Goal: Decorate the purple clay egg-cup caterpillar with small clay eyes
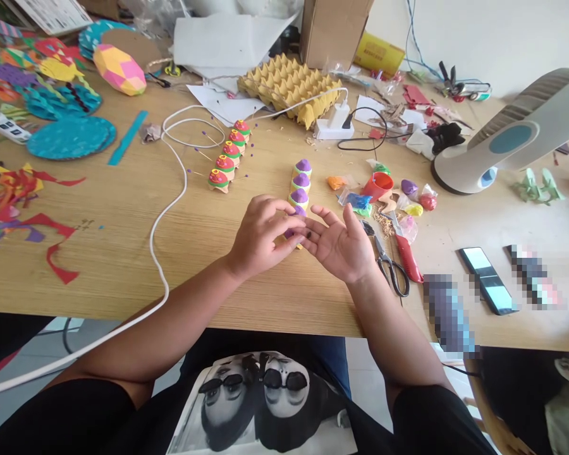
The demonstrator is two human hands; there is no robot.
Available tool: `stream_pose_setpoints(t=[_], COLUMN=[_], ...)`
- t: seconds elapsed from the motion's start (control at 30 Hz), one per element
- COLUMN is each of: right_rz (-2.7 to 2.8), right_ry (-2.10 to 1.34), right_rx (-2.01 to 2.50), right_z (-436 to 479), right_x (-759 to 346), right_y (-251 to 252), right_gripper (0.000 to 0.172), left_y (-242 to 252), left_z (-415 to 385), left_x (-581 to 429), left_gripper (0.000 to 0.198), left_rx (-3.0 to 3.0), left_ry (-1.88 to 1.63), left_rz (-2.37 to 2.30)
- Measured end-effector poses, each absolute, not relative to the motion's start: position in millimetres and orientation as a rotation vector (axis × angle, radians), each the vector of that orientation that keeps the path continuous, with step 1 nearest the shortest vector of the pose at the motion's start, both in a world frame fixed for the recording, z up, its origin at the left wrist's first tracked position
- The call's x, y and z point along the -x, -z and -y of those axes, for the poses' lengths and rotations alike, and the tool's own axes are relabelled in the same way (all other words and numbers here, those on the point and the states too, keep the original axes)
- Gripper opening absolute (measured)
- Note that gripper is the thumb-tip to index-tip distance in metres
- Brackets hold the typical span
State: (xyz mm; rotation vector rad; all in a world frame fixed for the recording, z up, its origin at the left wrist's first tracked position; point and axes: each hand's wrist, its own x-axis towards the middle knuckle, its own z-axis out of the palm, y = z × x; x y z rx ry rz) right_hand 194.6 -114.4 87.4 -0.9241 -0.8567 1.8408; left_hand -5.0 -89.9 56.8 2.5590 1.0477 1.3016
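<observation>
My left hand point(262, 234) is curled, its fingertips pinching a small dark bit that rests on the palm of my right hand point(340, 243). My right hand lies palm up with fingers spread. Both hands hover over the near end of a row of egg-carton cups topped with purple clay point(301, 188) on the wooden table point(123, 253). A second row of cups with red, green and yellow tops point(229, 155) lies to the left, with purple pins scattered around it.
Scissors point(389, 260) and a red cutter point(408, 253) lie right of my hands, beside clay lumps point(410, 196) and a red cup point(378, 184). A fan point(516, 136), a phone point(488, 279), a yellow egg tray point(289, 85), a white cable point(171, 202) and paper crafts point(52, 95) surround them.
</observation>
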Motion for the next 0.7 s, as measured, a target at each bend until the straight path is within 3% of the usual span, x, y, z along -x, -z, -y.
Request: stream_pose_setpoints(t=[0.27,0.37,0.53,0.7], right_rz=[1.114,1.039,1.016,0.963], right_ry=[-1.725,-1.767,-1.901,-1.803], right_rx=[1.021,0.954,0.969,1.049], right_z=[118,116,116,114], right_x=[-193,-195,-195,-193], right_y=[-88,-86,-73,-65], right_gripper=[0.077,0.068,0.039,0.037], left_y=[-54,-54,-57,-59], left_z=[90,90,91,91], left_x=[5,7,8,7], left_gripper=[0.009,0.007,0.008,0.01], left_rx=[-2.585,-2.533,-2.481,-2.524], left_ry=[-1.237,-1.313,-1.402,-1.363], left_rz=[-1.027,-1.011,-1.073,-1.033])
